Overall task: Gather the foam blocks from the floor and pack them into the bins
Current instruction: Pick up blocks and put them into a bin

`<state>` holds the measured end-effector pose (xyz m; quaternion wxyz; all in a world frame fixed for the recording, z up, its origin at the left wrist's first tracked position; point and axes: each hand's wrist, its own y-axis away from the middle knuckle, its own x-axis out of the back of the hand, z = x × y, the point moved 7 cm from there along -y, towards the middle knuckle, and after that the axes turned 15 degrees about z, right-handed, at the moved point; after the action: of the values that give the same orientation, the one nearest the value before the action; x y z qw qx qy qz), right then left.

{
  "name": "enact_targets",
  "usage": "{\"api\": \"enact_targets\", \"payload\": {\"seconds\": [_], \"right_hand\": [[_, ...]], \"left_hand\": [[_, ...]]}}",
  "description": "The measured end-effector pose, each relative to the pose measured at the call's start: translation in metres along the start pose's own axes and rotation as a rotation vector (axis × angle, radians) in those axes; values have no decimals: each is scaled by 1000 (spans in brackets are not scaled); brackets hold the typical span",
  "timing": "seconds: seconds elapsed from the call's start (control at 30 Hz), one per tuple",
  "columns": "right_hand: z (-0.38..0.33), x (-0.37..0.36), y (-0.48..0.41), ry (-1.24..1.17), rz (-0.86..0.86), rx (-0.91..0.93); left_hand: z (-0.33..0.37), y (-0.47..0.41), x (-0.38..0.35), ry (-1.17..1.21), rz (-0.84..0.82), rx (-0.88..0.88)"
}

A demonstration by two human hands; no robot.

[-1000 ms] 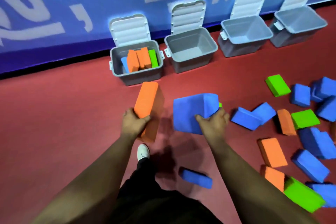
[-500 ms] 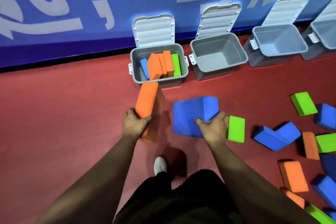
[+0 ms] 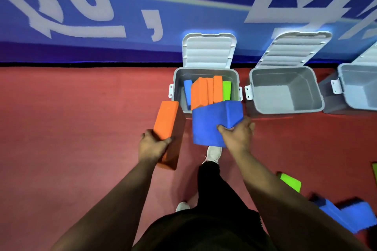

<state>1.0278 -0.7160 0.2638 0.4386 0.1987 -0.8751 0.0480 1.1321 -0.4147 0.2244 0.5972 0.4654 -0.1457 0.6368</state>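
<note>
My left hand point(image 3: 152, 145) grips an orange foam block point(image 3: 167, 122) held upright, just left of the nearest grey bin point(image 3: 177, 79). My right hand point(image 3: 237, 133) grips a large blue foam block point(image 3: 212, 120) in front of that bin's near rim, covering part of it. Inside the bin stand a blue block point(image 3: 187, 89), orange blocks point(image 3: 206, 91) and a green block point(image 3: 226, 89) on edge. Its white lid point(image 3: 209, 50) leans open against the wall.
An empty grey bin point(image 3: 285, 89) with an open lid stands to the right, and another bin point(image 3: 359, 87) is at the frame edge. A green block point(image 3: 290, 183) and a blue block point(image 3: 346, 215) lie on the red floor at lower right. A blue wall runs behind the bins.
I have walked closer to the bins with both blocks. The part-filled bin is now right in front of my hands, and most loose blocks have slid out of view to the right.
</note>
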Motion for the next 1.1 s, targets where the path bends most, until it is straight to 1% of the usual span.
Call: {"api": "enact_targets", "payload": {"seconds": [0.13, 0.23, 0.33, 0.47, 0.57, 0.67, 0.73, 0.8, 0.87, 0.97, 1.1], "right_hand": [[-41, -42, -72, 20, -64, 45], [-72, -71, -124, 72, -109, 131], [-96, -102, -170, 107, -129, 160], [-118, -156, -215, 111, -136, 147], [-127, -207, -238, 95, -122, 96], [-124, -262, -263, 73, 6, 116], [-117, -308, -278, 74, -46, 68], [-101, -352, -293, 82, -108, -17], [-84, -391, -305, 54, -109, -56], [-59, -439, -316, -11, -102, -103], [-22, -493, -319, -63, -189, -156]], "left_hand": [[51, -50, -19, 26, 42, 73], [87, -85, -40, 74, 48, 142], [119, -120, -64, 96, 41, 161], [146, -175, -101, 89, -6, 206], [155, -228, -140, 41, -30, 197], [162, -285, -187, -71, -87, 140], [162, -326, -221, -132, -125, 106], [161, -362, -255, -172, -145, 77], [159, -392, -289, -190, -162, 72], [159, -429, -329, -175, -136, 52], [155, -461, -373, -190, -136, -54]]}}
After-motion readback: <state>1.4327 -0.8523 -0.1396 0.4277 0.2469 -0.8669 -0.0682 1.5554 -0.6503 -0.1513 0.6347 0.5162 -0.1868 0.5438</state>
